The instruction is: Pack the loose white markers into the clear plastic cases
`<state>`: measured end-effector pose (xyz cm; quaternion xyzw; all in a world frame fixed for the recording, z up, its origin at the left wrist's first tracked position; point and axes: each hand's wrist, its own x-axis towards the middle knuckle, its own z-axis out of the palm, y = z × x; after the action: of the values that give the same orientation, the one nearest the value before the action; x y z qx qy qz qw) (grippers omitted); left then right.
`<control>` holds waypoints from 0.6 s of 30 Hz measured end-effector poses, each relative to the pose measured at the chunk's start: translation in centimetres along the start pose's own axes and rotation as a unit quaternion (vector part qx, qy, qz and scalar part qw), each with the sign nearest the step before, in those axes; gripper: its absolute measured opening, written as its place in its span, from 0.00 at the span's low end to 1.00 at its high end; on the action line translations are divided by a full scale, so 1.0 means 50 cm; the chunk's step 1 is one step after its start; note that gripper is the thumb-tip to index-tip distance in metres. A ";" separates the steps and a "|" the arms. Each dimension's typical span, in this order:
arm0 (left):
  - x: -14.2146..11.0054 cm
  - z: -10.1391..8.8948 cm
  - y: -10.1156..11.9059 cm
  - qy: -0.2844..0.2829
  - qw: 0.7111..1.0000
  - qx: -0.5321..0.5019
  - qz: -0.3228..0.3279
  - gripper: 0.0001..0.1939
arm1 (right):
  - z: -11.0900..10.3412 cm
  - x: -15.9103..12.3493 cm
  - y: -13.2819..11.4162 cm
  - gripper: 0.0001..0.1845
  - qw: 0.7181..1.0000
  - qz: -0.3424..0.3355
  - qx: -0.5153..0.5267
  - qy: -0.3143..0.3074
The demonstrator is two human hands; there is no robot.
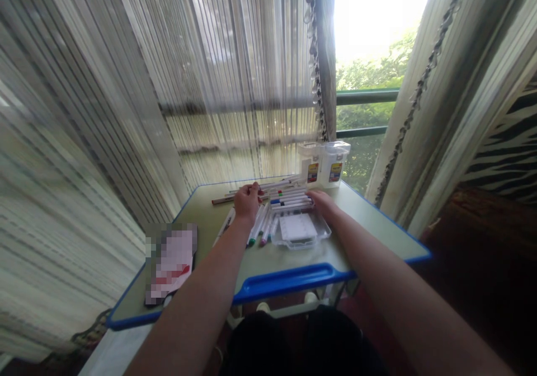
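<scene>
On the table point(264, 262), lots of markers point(292, 202).
Left hand point(248, 199): fingers curled beside them. Right hand point(323, 202): fingers touching some ends. I can't tell if either grips.

Finding open tabletop point(375, 225) on the right, between the right forearm point(364, 247) and the blue edge. Finding more bare surface at the front, between the clear plastic tray point(323, 231) and the blue groove point(293, 279). Going across from left hand point(248, 200) to right hand point(322, 203), running into a dense spread of white markers point(290, 194). Heading for the far right corner, meeting two upright clear boxes point(334, 160) side by side, near the curtain point(251, 113). Passing on the left, squeezing between the left forearm point(210, 278) and a pixelated flat object point(174, 261), skirting one loose marker point(225, 225).
</scene>
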<state>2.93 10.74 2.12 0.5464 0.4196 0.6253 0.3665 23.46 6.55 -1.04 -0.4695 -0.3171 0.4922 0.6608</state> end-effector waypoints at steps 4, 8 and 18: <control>-0.004 0.000 0.005 -0.024 1.000 -0.009 -0.012 0.18 | 0.000 -0.007 -0.001 0.01 1.000 -0.015 -0.023 0.012; -0.008 0.002 0.011 -0.035 0.998 -0.032 -0.032 0.14 | 0.001 -0.003 -0.002 0.05 1.000 -0.017 -0.021 0.015; -0.018 0.007 0.013 -0.096 0.993 -0.046 -0.051 0.10 | 0.005 0.009 0.003 0.13 0.998 -0.025 0.050 0.030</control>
<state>3.41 9.73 2.41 0.5647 0.3803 0.5692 0.4610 23.31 7.09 -1.13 -0.4423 -0.2836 0.4764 0.7050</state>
